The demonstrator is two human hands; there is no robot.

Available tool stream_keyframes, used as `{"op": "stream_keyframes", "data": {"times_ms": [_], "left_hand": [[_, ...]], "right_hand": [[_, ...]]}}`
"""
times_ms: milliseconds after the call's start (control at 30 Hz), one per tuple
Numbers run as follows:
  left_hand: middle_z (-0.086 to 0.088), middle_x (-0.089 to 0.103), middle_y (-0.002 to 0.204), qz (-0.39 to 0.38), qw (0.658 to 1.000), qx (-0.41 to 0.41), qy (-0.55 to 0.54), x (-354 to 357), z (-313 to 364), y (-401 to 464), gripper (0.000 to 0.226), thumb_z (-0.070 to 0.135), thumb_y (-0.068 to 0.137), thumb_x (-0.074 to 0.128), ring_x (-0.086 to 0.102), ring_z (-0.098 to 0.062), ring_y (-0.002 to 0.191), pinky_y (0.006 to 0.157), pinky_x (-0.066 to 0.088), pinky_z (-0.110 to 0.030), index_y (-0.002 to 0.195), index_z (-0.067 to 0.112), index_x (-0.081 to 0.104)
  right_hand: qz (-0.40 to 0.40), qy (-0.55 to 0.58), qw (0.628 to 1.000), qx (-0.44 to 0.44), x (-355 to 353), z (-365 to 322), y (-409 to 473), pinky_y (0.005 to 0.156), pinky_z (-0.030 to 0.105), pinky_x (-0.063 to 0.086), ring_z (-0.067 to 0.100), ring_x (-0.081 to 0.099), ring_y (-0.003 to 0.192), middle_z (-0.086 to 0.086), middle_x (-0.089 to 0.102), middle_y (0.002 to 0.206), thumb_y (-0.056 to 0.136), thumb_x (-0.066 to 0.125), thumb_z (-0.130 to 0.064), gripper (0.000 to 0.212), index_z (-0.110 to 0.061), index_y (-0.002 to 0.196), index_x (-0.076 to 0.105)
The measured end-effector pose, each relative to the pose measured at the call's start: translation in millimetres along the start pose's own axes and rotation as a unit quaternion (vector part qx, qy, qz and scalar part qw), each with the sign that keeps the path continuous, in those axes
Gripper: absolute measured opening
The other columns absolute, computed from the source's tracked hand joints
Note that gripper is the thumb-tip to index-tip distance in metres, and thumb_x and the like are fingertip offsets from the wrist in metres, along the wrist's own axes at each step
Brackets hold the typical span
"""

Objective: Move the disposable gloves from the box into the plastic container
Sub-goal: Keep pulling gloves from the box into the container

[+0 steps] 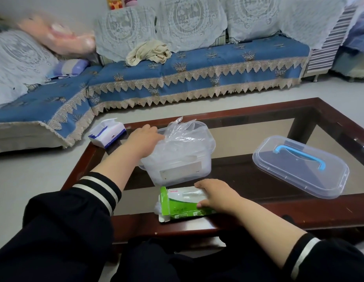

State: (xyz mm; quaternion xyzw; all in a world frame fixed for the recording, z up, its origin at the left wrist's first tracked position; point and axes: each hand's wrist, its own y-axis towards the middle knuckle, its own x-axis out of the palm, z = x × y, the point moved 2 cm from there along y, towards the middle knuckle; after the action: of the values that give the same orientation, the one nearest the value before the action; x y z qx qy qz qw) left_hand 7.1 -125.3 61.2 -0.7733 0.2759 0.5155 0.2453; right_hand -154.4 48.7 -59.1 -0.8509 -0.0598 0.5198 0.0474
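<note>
A clear plastic container [205,159] stands open in the middle of the glass table, with a heap of thin clear disposable gloves [183,137] in it. My left hand [144,140] is at the container's left rim and touches the gloves; its fingertips are hidden behind the plastic. A green and white glove box [177,208] lies on its side at the table's near edge, its left flap open and a bit of clear glove showing there. My right hand [215,193] grips the box from the right, fingers over the top and thumb on the front.
The container's clear lid [299,167] with a blue handle lies to the right on the coffee table [258,216], which has a dark wooden frame. A blue and white tissue pack [107,133] sits at the far left corner. A blue sofa stands behind.
</note>
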Motion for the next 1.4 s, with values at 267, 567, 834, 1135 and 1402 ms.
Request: {"op": "stream_keyframes", "data": {"times_ms": [267, 567, 834, 1135, 1402], "left_hand": [[-0.009, 0.041, 0.145, -0.055, 0.998, 0.021, -0.009, 6.0, 17.0, -25.9, 0.072, 0.003, 0.095, 0.043, 0.039, -0.029, 0.132, 0.097, 0.039, -0.035, 0.151, 0.039, 0.017], [-0.001, 0.045, 0.121, 0.036, 0.999, -0.014, -0.023, 4.4, 7.8, -54.0, 0.045, 0.011, 0.089, 0.051, 0.037, -0.022, 0.104, 0.081, 0.039, -0.032, 0.131, 0.027, 0.046], [-0.007, 0.062, 0.096, 0.294, 0.946, -0.051, -0.124, 28.5, 64.1, -110.8, 0.047, -0.001, 0.067, 0.059, 0.056, -0.030, 0.082, 0.066, 0.053, -0.038, 0.112, 0.009, 0.066], [0.002, 0.044, 0.143, -0.049, 0.942, -0.036, -0.330, 71.6, 104.9, -101.1, 0.074, 0.040, 0.082, 0.069, 0.041, -0.023, 0.131, 0.102, 0.040, -0.040, 0.143, 0.024, 0.032], [0.007, 0.033, 0.147, -0.058, 0.920, -0.056, -0.384, 98.1, 117.3, -94.9, 0.084, 0.042, 0.077, 0.075, 0.025, -0.020, 0.137, 0.109, 0.029, -0.040, 0.146, 0.033, 0.029]], "right_hand": [[0.004, 0.043, 0.999, -0.002, 6.5, -7.5, -4.8, 0.116, 0.044, 0.010, 0.013, 0.035, 0.134, -0.010, 0.045, 0.142, 0.083, 0.058, -0.020, 0.059, -0.031, 0.139, 0.042], [0.030, 0.042, 0.999, 0.008, 6.5, -12.0, -3.5, 0.111, 0.045, 0.016, 0.012, 0.044, 0.125, -0.014, 0.054, 0.131, 0.087, 0.059, -0.051, 0.047, -0.030, 0.128, 0.052], [0.087, -0.076, 0.993, 0.001, 14.6, -23.6, 5.1, 0.104, 0.039, 0.031, 0.020, 0.051, 0.117, -0.003, 0.058, 0.124, 0.087, 0.055, -0.057, 0.047, -0.024, 0.121, 0.055], [0.115, 0.073, 0.991, -0.008, 13.9, -28.7, 7.3, 0.088, 0.025, 0.039, 0.012, 0.058, 0.106, -0.008, 0.066, 0.111, 0.084, 0.068, -0.041, 0.026, -0.025, 0.105, 0.070], [0.115, 0.064, 0.991, 0.017, 12.3, -30.6, 12.0, 0.079, 0.030, 0.043, 0.016, 0.058, 0.099, -0.002, 0.069, 0.099, 0.086, 0.063, -0.029, 0.014, -0.019, 0.092, 0.073]]}}
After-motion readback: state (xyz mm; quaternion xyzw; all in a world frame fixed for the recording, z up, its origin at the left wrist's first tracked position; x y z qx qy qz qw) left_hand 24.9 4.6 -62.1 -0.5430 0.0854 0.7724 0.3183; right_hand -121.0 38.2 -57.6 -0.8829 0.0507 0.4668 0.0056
